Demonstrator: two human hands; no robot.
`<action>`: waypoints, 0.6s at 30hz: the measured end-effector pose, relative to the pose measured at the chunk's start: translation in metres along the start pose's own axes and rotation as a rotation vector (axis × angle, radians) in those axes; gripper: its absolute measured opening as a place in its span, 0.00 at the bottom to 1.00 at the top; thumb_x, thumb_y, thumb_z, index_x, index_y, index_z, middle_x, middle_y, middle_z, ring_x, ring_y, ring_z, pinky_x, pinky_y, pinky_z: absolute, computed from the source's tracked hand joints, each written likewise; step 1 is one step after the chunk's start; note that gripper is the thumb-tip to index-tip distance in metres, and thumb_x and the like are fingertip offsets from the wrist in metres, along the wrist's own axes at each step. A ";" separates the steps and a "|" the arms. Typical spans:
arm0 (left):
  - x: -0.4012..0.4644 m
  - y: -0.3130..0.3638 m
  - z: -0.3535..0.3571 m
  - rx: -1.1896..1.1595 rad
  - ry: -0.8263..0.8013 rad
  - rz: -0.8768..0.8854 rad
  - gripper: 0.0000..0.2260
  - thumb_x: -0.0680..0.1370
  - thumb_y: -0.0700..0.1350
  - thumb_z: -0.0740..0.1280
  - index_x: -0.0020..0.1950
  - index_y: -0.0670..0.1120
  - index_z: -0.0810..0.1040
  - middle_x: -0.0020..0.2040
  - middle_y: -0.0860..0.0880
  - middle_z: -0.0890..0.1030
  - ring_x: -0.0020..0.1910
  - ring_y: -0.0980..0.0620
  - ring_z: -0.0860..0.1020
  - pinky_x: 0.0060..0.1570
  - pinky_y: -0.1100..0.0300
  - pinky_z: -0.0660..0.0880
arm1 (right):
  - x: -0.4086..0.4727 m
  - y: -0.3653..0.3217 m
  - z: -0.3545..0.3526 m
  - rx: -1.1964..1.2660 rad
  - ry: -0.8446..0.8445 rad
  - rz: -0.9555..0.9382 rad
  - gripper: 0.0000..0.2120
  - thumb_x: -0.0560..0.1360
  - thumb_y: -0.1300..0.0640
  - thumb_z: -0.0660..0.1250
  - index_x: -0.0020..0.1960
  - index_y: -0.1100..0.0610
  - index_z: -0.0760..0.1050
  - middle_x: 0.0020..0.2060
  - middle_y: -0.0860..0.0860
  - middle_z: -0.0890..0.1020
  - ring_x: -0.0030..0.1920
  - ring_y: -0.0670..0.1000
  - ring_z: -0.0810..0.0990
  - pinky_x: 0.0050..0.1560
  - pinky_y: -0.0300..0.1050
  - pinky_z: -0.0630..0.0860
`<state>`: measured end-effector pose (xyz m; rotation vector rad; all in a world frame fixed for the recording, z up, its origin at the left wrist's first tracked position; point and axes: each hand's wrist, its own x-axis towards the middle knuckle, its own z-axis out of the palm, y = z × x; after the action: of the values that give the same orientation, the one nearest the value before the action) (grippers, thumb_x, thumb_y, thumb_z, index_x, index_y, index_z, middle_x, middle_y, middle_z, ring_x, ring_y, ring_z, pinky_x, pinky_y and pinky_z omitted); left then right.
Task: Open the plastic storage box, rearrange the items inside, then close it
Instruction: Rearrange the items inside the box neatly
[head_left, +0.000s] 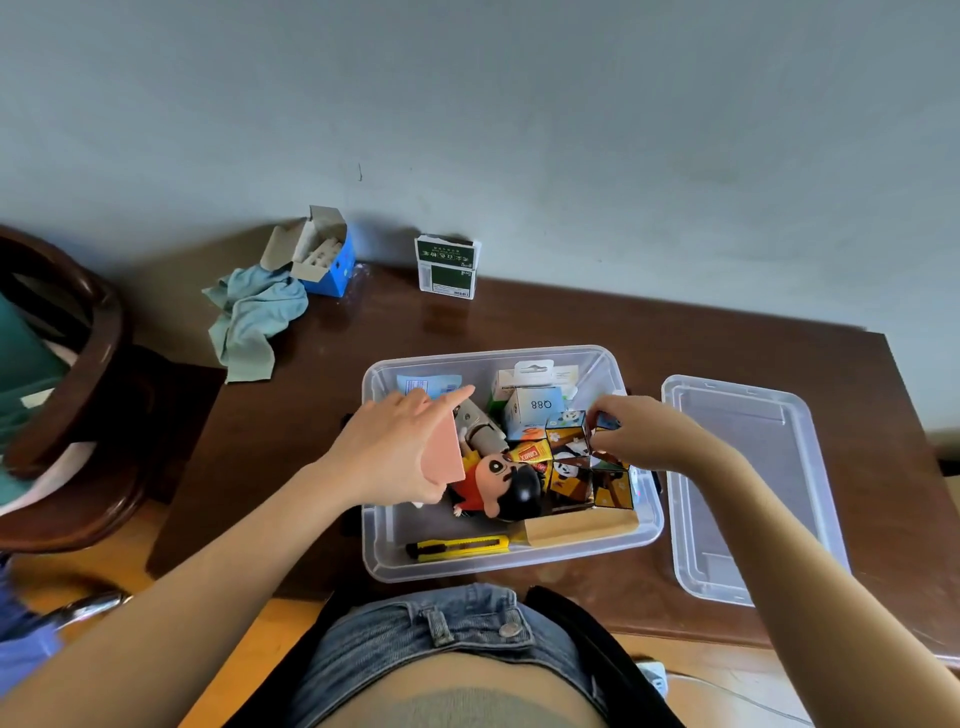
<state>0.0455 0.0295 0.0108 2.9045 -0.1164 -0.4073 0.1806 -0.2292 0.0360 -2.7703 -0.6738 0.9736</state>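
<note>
The clear plastic storage box (382, 558) stands open on the dark wooden table. Its lid (748, 499) lies flat to the right. My left hand (395, 447) is over the box's left side and holds a flat pink piece (444, 454). My right hand (641, 434) pinches a panda picture cube (605, 422) at the box's right side, above a block of more panda cubes (576, 475). Inside also lie a cartoon doll (501, 483), a yellow utility knife (457, 548), a wooden tray (576, 527) and a white carton marked Q88 (535, 410).
At the table's back stand a green and white carton (448, 267) and an open blue box (322, 254) with a teal cloth (254, 322) beside it. A dark wooden chair (67, 395) is at the left. The wall rises behind the table.
</note>
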 end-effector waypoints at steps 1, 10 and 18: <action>0.001 0.001 -0.003 -0.062 -0.026 -0.029 0.47 0.64 0.64 0.68 0.74 0.63 0.41 0.60 0.52 0.71 0.52 0.52 0.72 0.41 0.59 0.71 | 0.001 -0.003 0.002 -0.031 0.025 0.012 0.11 0.74 0.51 0.62 0.56 0.50 0.72 0.45 0.47 0.77 0.44 0.50 0.77 0.43 0.42 0.75; -0.007 -0.002 -0.018 -0.468 -0.331 -0.072 0.41 0.67 0.60 0.72 0.73 0.60 0.52 0.58 0.60 0.66 0.46 0.59 0.72 0.36 0.68 0.67 | 0.009 -0.010 0.009 -0.081 0.082 0.001 0.20 0.75 0.57 0.60 0.67 0.49 0.71 0.63 0.51 0.76 0.58 0.53 0.76 0.56 0.48 0.76; -0.010 0.006 -0.003 -0.448 -0.426 0.011 0.37 0.66 0.69 0.69 0.70 0.59 0.62 0.62 0.58 0.68 0.57 0.58 0.70 0.54 0.64 0.68 | 0.011 -0.019 0.009 0.054 0.179 -0.038 0.14 0.76 0.55 0.59 0.59 0.49 0.76 0.58 0.47 0.80 0.54 0.49 0.78 0.53 0.46 0.76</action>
<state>0.0360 0.0251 0.0177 2.3424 -0.0900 -0.9155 0.1762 -0.2075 0.0275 -2.7439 -0.6600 0.7145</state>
